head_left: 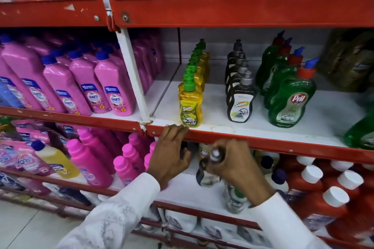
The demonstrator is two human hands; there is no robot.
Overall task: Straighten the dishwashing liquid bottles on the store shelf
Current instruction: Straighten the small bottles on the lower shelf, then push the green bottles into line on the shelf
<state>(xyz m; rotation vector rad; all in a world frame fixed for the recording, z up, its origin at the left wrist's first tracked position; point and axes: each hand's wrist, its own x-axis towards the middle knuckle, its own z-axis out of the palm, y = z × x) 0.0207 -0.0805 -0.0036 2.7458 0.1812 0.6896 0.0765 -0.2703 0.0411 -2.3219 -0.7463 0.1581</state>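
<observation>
On the middle shelf [222,127] stand three front-to-back rows of dishwashing liquid: yellow bottles with green caps [190,105], dark bottles with grey caps [240,103] and green Pil bottles with red and blue caps [291,103]. My right hand [236,163] is below the shelf's red front edge, shut on a dark bottle with a grey cap [206,174], blurred by motion. My left hand [172,155] is spread, fingers apart, its fingertips touching the red shelf edge just under the front yellow bottle.
Pink Shakti bottles [113,91] fill the shelf section to the left. The lower shelf holds pink bottles [91,163], a yellow bottle [56,159] and red bottles with white caps [334,198]. Another green bottle [360,133] leans at the right edge. Red pouches stand on the top shelf.
</observation>
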